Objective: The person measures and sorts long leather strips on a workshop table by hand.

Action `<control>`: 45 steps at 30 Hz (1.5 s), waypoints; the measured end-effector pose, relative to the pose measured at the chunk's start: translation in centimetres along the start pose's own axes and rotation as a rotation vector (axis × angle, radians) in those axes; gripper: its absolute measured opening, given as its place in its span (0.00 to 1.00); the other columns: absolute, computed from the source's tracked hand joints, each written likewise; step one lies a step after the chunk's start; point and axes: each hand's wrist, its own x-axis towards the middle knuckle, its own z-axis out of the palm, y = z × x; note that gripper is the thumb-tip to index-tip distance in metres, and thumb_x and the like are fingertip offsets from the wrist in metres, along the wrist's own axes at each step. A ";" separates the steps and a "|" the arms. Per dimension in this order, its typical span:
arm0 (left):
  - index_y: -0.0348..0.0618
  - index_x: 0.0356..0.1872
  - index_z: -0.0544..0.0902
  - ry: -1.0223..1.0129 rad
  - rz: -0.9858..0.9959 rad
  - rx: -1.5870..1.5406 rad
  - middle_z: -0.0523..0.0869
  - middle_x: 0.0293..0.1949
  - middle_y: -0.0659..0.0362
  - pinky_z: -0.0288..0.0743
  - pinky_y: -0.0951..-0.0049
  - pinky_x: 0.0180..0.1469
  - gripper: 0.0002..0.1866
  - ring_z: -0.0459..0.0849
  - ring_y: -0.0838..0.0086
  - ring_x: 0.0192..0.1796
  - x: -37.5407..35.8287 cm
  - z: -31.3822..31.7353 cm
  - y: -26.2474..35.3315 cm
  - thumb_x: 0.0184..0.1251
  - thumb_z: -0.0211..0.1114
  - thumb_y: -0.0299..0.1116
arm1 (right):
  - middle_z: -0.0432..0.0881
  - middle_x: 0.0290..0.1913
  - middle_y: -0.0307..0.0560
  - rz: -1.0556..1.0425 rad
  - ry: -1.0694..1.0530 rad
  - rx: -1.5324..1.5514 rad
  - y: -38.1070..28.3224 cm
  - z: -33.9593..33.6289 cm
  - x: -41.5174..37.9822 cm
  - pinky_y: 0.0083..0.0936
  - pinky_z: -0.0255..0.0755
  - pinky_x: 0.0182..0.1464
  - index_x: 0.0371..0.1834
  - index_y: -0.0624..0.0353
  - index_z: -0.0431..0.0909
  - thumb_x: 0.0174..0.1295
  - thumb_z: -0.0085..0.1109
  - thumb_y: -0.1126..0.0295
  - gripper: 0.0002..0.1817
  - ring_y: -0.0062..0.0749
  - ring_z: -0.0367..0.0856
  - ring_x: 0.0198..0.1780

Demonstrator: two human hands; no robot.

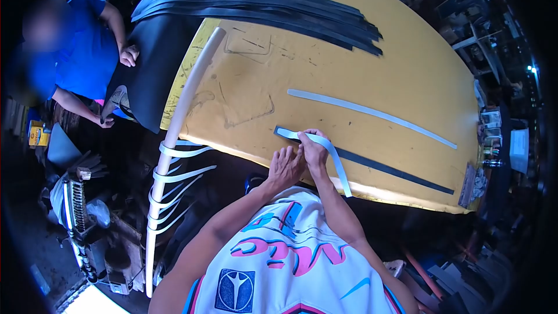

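Observation:
My right hand (314, 150) pinches a white strip (339, 170) near its left end. The rest of that strip bends over and hangs down past the table's near edge. Under it, a dark strip (395, 171) lies along the yellow table (349, 75), and the white strip's left end rests on the dark strip's left end. Close beside, my left hand (286, 166) lies with fingers stretched out at the table edge, its fingertips near my right hand. A second pale strip (372, 113) lies flat farther back.
Dark strips (290, 14) are piled across the back of the table. Several white strips (186, 152) hang from a long pale pole (192, 81) at the left edge. A person in blue (87, 52) stands at the left, handling dark sheet material (157, 70).

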 end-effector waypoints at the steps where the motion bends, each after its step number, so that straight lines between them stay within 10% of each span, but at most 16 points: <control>1: 0.49 0.66 0.73 -0.022 -0.007 -0.010 0.74 0.46 0.54 0.63 0.61 0.47 0.31 0.72 0.61 0.49 -0.1 0.0 0.1 0.63 0.65 0.50 | 0.83 0.27 0.43 -0.021 -0.018 -0.032 -0.1 0.0 -0.1 0.20 0.74 0.25 0.37 0.65 0.79 0.60 0.69 0.74 0.09 0.23 0.81 0.23; 16: 0.46 0.68 0.72 -0.078 0.267 -0.144 0.75 0.48 0.54 0.70 0.60 0.50 0.30 0.76 0.60 0.50 0.0 -2.2 -3.3 0.66 0.64 0.43 | 0.82 0.26 0.39 -0.080 -0.087 -0.065 3.2 -1.3 -0.1 0.23 0.73 0.27 0.36 0.64 0.79 0.62 0.69 0.71 0.09 0.22 0.81 0.24; 21: 0.47 0.58 0.82 0.182 0.244 -0.334 0.84 0.50 0.54 0.74 0.59 0.54 0.21 0.81 0.58 0.53 1.3 -3.7 -6.6 0.62 0.70 0.30 | 0.82 0.26 0.39 -0.143 -0.021 -0.210 4.3 -1.2 0.0 0.25 0.73 0.31 0.34 0.62 0.80 0.60 0.71 0.68 0.10 0.22 0.78 0.27; 34: 0.46 0.47 0.88 0.125 0.396 -0.380 0.85 0.45 0.58 0.75 0.63 0.51 0.12 0.81 0.62 0.47 6.2 -3.4 -9.4 0.64 0.70 0.33 | 0.86 0.31 0.48 -0.148 -0.008 -0.354 4.2 -1.8 -0.3 0.31 0.77 0.39 0.37 0.61 0.84 0.57 0.73 0.66 0.12 0.35 0.85 0.32; 40: 0.47 0.48 0.87 0.086 0.382 -0.356 0.85 0.45 0.59 0.75 0.63 0.50 0.13 0.81 0.62 0.47 6.4 -3.2 -9.7 0.63 0.71 0.34 | 0.83 0.32 0.38 0.295 0.135 0.256 2.3 -4.3 -2.8 0.19 0.75 0.37 0.48 0.66 0.81 0.64 0.71 0.66 0.16 0.19 0.81 0.33; 45: 0.45 0.48 0.88 0.075 0.372 -0.331 0.86 0.44 0.56 0.75 0.62 0.51 0.15 0.82 0.60 0.47 6.5 -3.6 -9.5 0.59 0.74 0.31 | 0.80 0.29 0.33 0.042 0.215 0.110 3.0 -6.5 -3.1 0.15 0.68 0.33 0.41 0.64 0.85 0.65 0.69 0.72 0.07 0.14 0.72 0.29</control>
